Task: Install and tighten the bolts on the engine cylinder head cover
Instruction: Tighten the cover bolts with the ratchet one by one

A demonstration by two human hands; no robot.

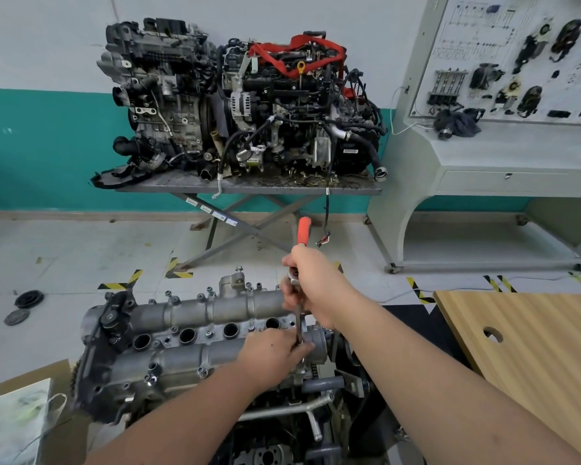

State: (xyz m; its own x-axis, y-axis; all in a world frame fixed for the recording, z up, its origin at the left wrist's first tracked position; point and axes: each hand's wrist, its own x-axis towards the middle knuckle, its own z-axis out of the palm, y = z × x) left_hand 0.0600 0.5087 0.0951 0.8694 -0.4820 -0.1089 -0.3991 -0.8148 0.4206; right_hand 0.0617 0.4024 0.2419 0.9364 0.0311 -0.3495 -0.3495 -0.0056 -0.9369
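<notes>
Grey cast-aluminium cylinder head cover (195,333) at centre frame, right hand (311,280) gripping orange-handled ratchet wrench (302,263), its steel extension (299,325) dropping to 6 o'clock, left hand (272,355) fingers pinching its lower end at cover's 3 o'clock end.

Cylinder head cover (195,333) lay front centre. Right hand (312,283) gripped ratchet (301,263) above cover's right end; left hand (272,354) held extension shaft lower down. 2 engines (242,102) sat on worktop (249,187) behind. Display board (517,58) stood far right; wooden panel (524,344) lay right of cover.
</notes>
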